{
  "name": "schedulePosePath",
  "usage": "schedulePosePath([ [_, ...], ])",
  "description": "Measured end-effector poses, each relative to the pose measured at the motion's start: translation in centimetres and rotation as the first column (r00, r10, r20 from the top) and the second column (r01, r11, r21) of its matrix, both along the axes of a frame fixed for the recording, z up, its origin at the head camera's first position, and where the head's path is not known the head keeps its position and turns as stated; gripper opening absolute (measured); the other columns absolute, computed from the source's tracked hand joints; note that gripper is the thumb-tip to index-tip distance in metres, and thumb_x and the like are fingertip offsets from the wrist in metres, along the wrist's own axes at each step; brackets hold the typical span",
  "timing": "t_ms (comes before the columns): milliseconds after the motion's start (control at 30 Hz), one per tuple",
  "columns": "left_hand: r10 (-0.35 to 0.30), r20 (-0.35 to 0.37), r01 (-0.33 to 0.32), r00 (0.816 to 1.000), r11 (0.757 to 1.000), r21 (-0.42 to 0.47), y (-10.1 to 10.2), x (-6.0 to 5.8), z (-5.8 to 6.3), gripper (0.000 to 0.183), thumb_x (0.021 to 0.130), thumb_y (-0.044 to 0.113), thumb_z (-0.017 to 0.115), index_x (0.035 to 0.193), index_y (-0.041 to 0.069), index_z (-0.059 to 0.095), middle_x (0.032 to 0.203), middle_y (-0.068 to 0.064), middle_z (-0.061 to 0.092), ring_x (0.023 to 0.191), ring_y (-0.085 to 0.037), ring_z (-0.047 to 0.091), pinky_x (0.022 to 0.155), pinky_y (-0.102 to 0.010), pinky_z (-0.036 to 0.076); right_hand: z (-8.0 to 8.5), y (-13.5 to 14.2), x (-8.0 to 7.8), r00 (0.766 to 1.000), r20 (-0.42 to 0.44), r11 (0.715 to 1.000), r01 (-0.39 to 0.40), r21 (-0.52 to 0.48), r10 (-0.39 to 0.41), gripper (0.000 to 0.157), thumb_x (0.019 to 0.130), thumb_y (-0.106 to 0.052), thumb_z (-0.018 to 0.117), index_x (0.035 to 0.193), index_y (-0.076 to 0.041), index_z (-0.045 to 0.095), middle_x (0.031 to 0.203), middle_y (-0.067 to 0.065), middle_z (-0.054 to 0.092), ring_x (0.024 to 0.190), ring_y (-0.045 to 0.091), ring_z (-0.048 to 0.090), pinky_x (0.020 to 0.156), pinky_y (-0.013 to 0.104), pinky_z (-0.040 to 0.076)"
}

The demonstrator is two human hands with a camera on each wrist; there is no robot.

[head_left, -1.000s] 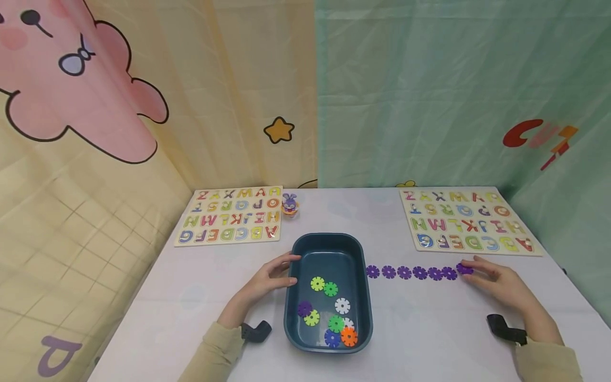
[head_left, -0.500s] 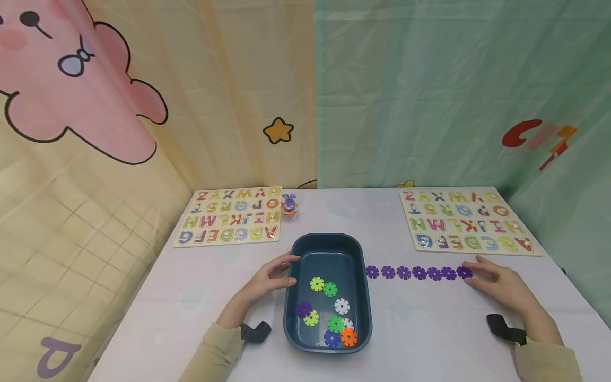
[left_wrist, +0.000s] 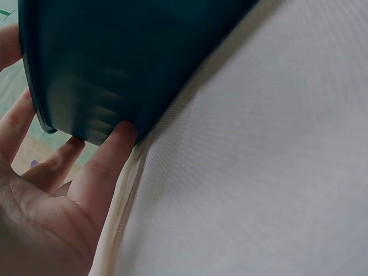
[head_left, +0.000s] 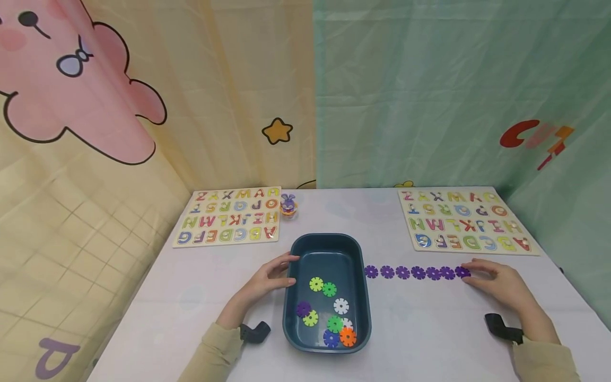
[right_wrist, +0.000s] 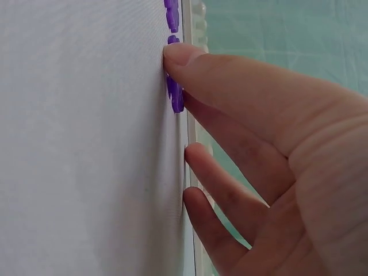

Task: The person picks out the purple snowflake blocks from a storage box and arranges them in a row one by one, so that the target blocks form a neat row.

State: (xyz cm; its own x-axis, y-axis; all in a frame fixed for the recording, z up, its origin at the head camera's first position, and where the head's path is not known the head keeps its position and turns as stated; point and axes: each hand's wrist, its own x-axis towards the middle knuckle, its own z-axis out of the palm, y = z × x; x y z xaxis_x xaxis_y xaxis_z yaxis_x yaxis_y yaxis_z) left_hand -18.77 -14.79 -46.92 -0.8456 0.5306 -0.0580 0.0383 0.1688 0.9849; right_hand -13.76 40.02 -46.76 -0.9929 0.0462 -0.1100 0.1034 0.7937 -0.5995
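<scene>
A row of several purple notched plastic discs (head_left: pixel 418 272) lies on the white table, running rightward from beside a dark blue tray (head_left: pixel 365 297). My right hand (head_left: pixel 498 284) pinches the rightmost purple disc (head_left: pixel 462 271) between thumb and forefinger. In the right wrist view, the thumb covers part of that purple disc (right_wrist: pixel 177 100), which sits at the tabletop. On the tray's left side rests my left hand (head_left: pixel 264 281), its fingertips and thumb touching the rim and outer wall. Inside the tray are loose discs: yellow-green (head_left: pixel 316 284), green (head_left: pixel 329 289), white (head_left: pixel 341 306), purple (head_left: pixel 303 309), blue (head_left: pixel 331 338) and orange (head_left: pixel 348 336).
Alphabet boards stand flat at the back left (head_left: pixel 229 217) and back right (head_left: pixel 468 220) of the white table (head_left: pixel 420 334). A small purple rabbit figure (head_left: pixel 288 206) is beside the left board. Printed curtains (head_left: pixel 406 95) hang behind the table.
The rightmost purple disc, slightly raised and tilted earlier, now lies level with the row's end; my right hand shifted it slightly towards me. My left hand stays at the tray.
</scene>
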Motion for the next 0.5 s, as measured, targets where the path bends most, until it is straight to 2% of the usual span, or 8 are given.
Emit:
schedulePosePath([
  [167, 0.006, 0.004, -0.006, 1.000, 1.000, -0.008, 0.0, 0.0, 0.0, 0.056, 0.084, 0.018, 0.069, 0.136, 0.009, 0.048, 0.155, -0.014, 0.017, 0.137, -0.038, 0.023, 0.109, -0.053, 0.023, 0.6, -0.4, -0.1, 1.000, 0.002, 1.000, 0.003, 0.003, -0.003, 0.069, 0.082, -0.052, 0.066, 0.129, -0.003, 0.055, 0.138, 0.032, 0.037, 0.123, 0.056, 0.030, 0.090, 0.071, 0.028],
  [300, 0.009, 0.003, -0.009, 1.000, 1.000, -0.015, 0.0, 0.0, 0.0, 0.055, 0.084, 0.018, 0.069, 0.135, 0.011, 0.049, 0.155, -0.013, 0.017, 0.137, -0.038, 0.024, 0.108, -0.053, 0.025, 2.4, -2.1, -0.4, 1.000, -0.012, 1.000, -0.003, -0.004, 0.003, 0.069, 0.084, -0.051, 0.064, 0.133, -0.005, 0.051, 0.138, 0.031, 0.038, 0.119, 0.055, 0.033, 0.086, 0.069, 0.034],
  [400, 0.008, 0.001, -0.008, 1.000, 1.000, -0.013, 0.0, -0.1, -0.1, 0.055, 0.084, 0.018, 0.069, 0.135, 0.011, 0.049, 0.155, -0.013, 0.017, 0.137, -0.038, 0.024, 0.108, -0.053, 0.025, 4.1, -4.1, -0.8, 0.997, -0.059, 0.998, -0.048, -0.042, 0.046, 0.062, 0.086, -0.045, 0.064, 0.133, -0.007, 0.052, 0.139, 0.029, 0.038, 0.119, 0.053, 0.035, 0.084, 0.068, 0.037],
  [500, 0.005, 0.000, -0.005, 1.000, 1.000, -0.009, -0.1, 0.0, -0.1, 0.055, 0.084, 0.018, 0.069, 0.135, 0.010, 0.049, 0.155, -0.013, 0.017, 0.137, -0.038, 0.024, 0.108, -0.053, 0.026, 5.4, -6.5, -1.5, 0.980, -0.155, 0.986, -0.141, -0.088, 0.127, 0.052, 0.087, -0.037, 0.066, 0.129, -0.009, 0.056, 0.136, 0.023, 0.046, 0.118, 0.049, 0.041, 0.085, 0.065, 0.041],
])
